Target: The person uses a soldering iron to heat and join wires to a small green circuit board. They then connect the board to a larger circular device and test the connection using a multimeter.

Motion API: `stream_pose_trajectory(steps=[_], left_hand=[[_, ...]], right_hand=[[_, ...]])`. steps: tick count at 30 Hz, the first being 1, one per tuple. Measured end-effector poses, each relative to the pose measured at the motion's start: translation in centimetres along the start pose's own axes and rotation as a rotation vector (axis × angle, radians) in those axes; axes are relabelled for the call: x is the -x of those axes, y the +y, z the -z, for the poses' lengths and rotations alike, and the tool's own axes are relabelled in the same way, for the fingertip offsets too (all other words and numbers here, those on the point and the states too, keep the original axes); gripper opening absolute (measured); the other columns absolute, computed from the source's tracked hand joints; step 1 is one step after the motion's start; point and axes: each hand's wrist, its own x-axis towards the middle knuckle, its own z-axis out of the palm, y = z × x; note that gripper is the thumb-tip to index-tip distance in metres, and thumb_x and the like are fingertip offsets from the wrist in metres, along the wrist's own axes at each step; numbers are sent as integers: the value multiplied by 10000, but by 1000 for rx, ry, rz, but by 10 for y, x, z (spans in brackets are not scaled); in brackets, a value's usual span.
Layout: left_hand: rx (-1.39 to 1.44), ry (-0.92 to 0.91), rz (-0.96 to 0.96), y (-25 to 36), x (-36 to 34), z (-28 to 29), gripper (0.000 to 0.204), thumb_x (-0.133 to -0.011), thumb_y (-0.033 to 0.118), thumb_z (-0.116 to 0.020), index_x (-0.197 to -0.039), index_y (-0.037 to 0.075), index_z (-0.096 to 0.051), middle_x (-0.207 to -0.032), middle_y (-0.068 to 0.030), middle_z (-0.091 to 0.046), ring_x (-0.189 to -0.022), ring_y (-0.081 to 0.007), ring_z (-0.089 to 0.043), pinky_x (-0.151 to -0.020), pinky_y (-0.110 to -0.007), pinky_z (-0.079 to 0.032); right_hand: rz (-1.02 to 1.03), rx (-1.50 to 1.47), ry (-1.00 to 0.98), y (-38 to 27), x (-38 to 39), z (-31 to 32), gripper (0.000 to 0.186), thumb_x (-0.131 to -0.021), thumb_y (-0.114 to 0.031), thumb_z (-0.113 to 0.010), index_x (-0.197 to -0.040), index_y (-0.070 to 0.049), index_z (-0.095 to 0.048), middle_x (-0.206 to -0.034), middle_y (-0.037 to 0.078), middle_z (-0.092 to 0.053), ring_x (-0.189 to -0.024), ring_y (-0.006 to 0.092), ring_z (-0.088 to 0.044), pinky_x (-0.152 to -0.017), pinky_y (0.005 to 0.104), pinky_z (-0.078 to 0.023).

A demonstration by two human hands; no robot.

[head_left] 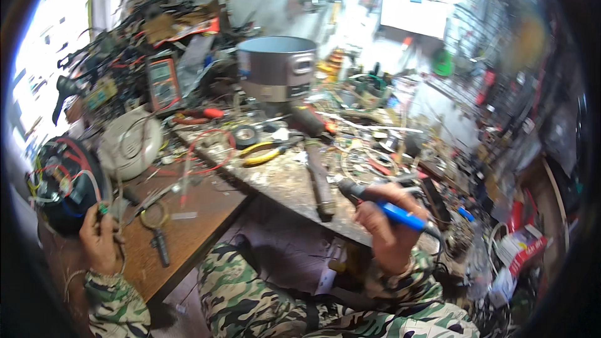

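Observation:
My right hand (395, 233) is closed around the blue handle of a soldering iron (402, 215). Its dark front end points up and left over the cluttered bench, and a dark cord leaves the back of the handle. At the far left, my left hand (100, 242) pinches a small green part (102, 208) with wires running to it. Just beyond those fingers is a round black appliance base (70, 181), its underside showing red, white and yellow wires. A magnifying glass (159, 238) lies on the brown table to the right of my left hand.
A grey pot (275, 69) stands at the back of the bench. Before it lie yellow-handled pliers (263, 153), black tape (245, 136) and a hammer (320, 181). A multimeter (164, 84) leans behind a beige round cover (131, 144). Tangled parts crowd the right side.

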Motion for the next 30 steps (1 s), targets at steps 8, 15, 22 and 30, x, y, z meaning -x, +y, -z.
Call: stream_pose_trajectory(steps=[8, 15, 22, 30], left_hand=[[-105, -32, -20, -45, -20, 31, 316, -1044, 245, -530, -1255, 12, -559, -742, -2, -520, -589, -55, -517, -496, -217, -466], [-154, -9, -13, -65, -24, 46, 319, -1056, 224, -509, -1281, 0, -535, -721, 4, -480, -567, -55, -477, -502, -220, -433], [-323, 27, 27, -95, -34, 86, 354, -1059, 257, -504, -1329, 29, -523, -736, 7, -491, -574, -67, -472, -508, -237, -400], [-342, 50, 195, 3, -27, 18, 336, -961, 291, -681, -1193, 48, -669, -892, -107, -690, -724, -200, -605, -671, -293, -503]], right_hand=[[99, 517, 514, 11, -90, 206, 190, -957, -169, -646, -1053, -10, -687, -684, -36, -573, -604, 57, -539, -545, 235, -430], [30, 1087, 624, 67, -124, 308, 278, -868, -276, -691, -831, 0, -675, -727, 186, -661, -684, 317, -666, -650, 410, -495], [-190, 1286, 693, 102, -134, 342, 381, -839, -354, -679, -687, -9, -623, -690, 232, -626, -704, 450, -630, -630, 498, -467], [-165, 1329, 744, 123, -128, 372, 368, -863, -354, -680, -744, -9, -628, -731, 249, -628, -753, 476, -619, -645, 517, -459]])
